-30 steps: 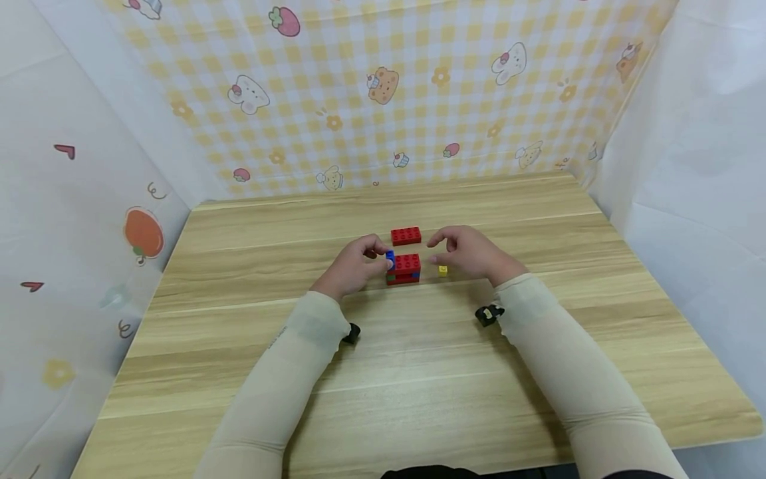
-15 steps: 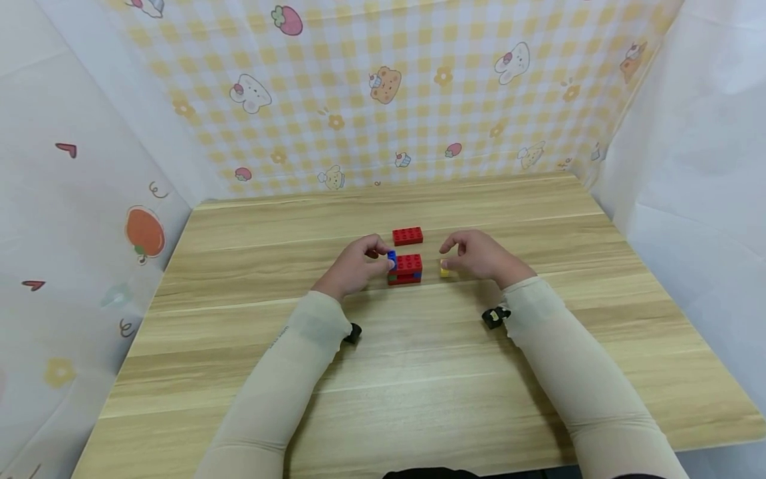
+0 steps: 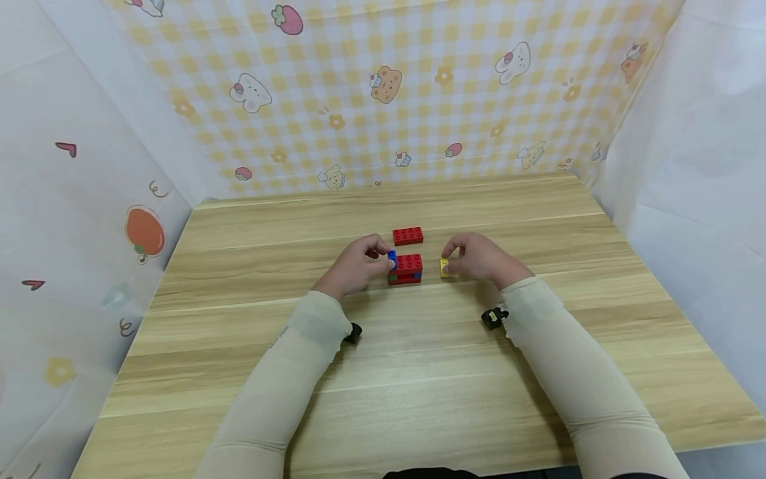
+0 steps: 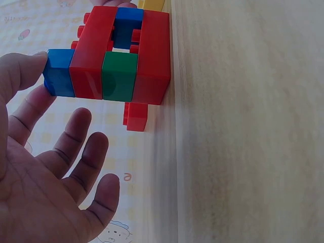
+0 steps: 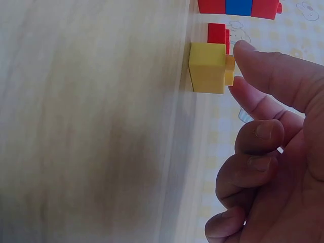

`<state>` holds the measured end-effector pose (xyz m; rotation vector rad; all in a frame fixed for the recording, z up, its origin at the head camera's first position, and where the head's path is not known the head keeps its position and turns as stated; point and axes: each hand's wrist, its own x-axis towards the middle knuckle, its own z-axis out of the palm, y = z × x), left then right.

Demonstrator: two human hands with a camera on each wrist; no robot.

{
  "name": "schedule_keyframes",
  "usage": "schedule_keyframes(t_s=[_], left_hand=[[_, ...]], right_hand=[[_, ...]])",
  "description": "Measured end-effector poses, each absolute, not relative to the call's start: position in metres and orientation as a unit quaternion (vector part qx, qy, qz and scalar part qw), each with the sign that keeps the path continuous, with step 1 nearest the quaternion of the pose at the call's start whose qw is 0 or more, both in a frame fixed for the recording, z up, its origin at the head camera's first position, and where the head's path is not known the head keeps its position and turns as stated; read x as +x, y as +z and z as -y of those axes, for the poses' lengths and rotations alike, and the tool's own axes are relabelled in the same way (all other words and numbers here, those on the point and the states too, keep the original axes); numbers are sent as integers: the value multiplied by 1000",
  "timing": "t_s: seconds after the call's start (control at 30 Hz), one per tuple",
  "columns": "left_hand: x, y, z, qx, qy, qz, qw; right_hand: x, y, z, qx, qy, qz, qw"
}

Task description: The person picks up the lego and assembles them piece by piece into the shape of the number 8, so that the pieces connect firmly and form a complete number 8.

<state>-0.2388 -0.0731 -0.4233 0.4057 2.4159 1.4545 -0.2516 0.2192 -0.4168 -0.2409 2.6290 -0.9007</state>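
Note:
My left hand pinches a small blue brick between thumb and index finger. This brick sits on the upper left end of a stack: a red top brick, then a green brick and another blue brick with a gap between them, then a red bottom brick. The other left fingers spread loosely. To the right, my right hand has its thumb and index fingertip at the stud of a small yellow brick, pinching it at the top. Its remaining fingers curl inward, holding nothing.
A loose red brick lies just behind the stack. All of it rests on a wood-grain table. A checked, patterned cloth hangs behind the table, with white sheets at both sides.
My right hand has moved right, away from the stack, and its thumb and index finger have come down to the yellow brick. The left hand stays on the blue brick.

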Motion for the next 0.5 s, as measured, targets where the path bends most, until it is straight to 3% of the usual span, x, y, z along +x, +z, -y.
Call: schedule_keyframes(t_s=[0.5], left_hand=[[-239,-425,74,146,506,-838,141]], right_hand=[[-252,-420,-217,-84,-314,-928,182]])
